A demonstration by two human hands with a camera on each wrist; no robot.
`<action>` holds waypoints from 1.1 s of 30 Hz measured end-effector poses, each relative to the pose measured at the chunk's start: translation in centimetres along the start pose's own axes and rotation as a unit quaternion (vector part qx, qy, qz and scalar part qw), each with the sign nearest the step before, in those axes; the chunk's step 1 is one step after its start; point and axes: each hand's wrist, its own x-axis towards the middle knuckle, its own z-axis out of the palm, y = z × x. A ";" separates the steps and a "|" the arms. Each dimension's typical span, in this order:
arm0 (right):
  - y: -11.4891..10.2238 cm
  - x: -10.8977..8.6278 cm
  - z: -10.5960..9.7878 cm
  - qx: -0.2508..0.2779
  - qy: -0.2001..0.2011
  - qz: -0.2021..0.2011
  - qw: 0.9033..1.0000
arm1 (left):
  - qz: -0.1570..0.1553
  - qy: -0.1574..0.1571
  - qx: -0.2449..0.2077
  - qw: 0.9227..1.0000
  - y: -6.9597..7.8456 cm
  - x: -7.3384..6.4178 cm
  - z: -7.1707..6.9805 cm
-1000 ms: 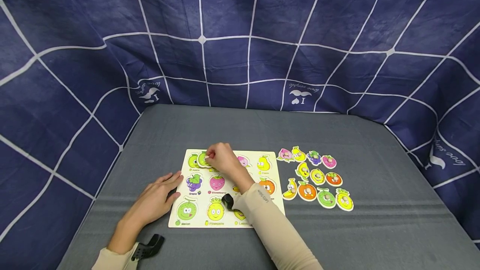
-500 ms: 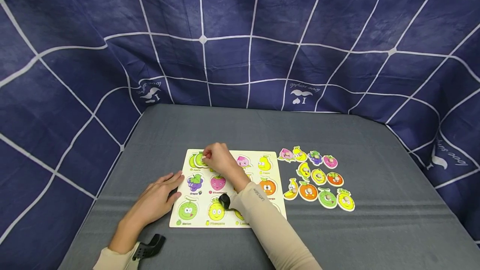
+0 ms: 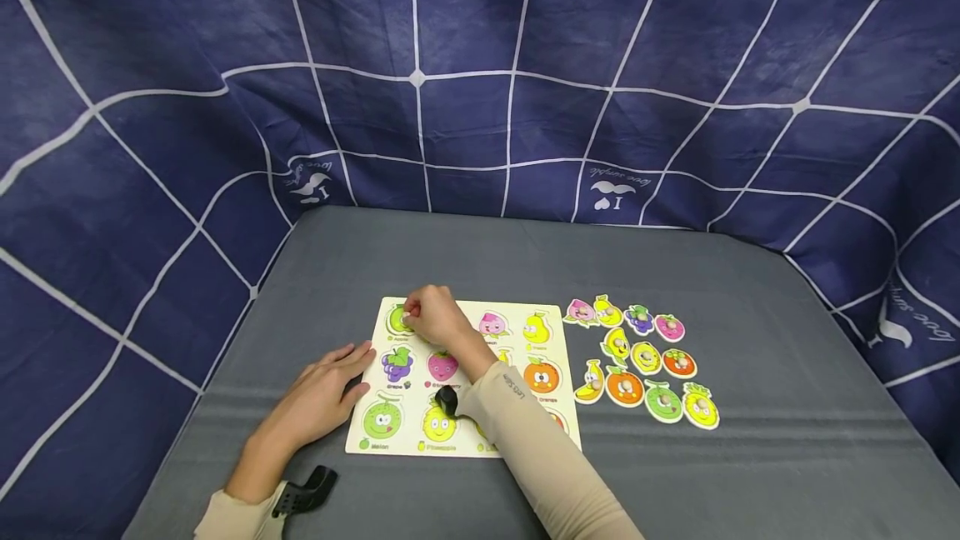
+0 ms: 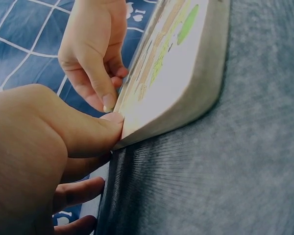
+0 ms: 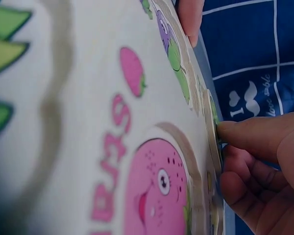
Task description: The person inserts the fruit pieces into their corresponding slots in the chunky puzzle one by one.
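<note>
A cream fruit puzzle board (image 3: 410, 407), printed with fruit pictures and names, lies flat on the table. At its top left, over the spot labelled Apple, my right hand (image 3: 442, 319) pinches a green apple puzzle piece (image 3: 397, 320). In the right wrist view the thumb and fingers (image 5: 230, 129) are at this piece, which stands slightly proud of the board. Whether it sits in its recess I cannot tell. My left hand (image 3: 311, 394) rests at the board's left edge, fingers extended. The left thumb (image 4: 105, 129) touches the board's edge in the left wrist view.
Several loose knobbed fruit pieces lie right of the board, among them a banana piece (image 3: 590, 382), an orange piece (image 3: 625, 390), a melon piece (image 3: 663, 403) and a pineapple piece (image 3: 701, 408). A dark blue gridded cloth (image 3: 465, 123) hangs behind the grey table (image 3: 480, 252).
My right hand has moved the apple piece left along the board's top row, onto the Apple spot. The left hand stays at the board's edge. The head view has shifted slightly.
</note>
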 end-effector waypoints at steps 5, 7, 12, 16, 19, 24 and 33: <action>-0.1 0.2 0.2 -0.007 -0.002 0.001 1.000 | -0.005 -0.001 -0.001 1.000 0.0 0.0 0.0; -0.1 0.2 0.3 -0.008 -0.003 0.003 1.000 | -0.005 -0.001 0.000 1.000 0.1 0.0 0.0; -0.2 0.2 0.5 -0.014 -0.004 0.005 1.000 | -0.003 0.001 0.002 1.000 0.1 0.0 0.0; -0.3 0.2 0.5 -0.021 -0.001 0.002 1.000 | -0.003 0.002 0.002 1.000 0.1 0.1 0.0; -0.4 0.2 0.5 -0.023 -0.001 0.000 1.000 | -0.003 0.001 0.002 1.000 0.1 0.1 -0.1; -0.4 -0.1 0.3 -0.024 0.003 -0.003 1.000 | 0.001 0.003 0.002 1.000 0.1 0.1 -0.1; 0.0 -1.2 -1.0 -0.005 0.023 -0.001 1.000 | 0.005 0.003 0.003 1.000 0.2 0.1 -0.1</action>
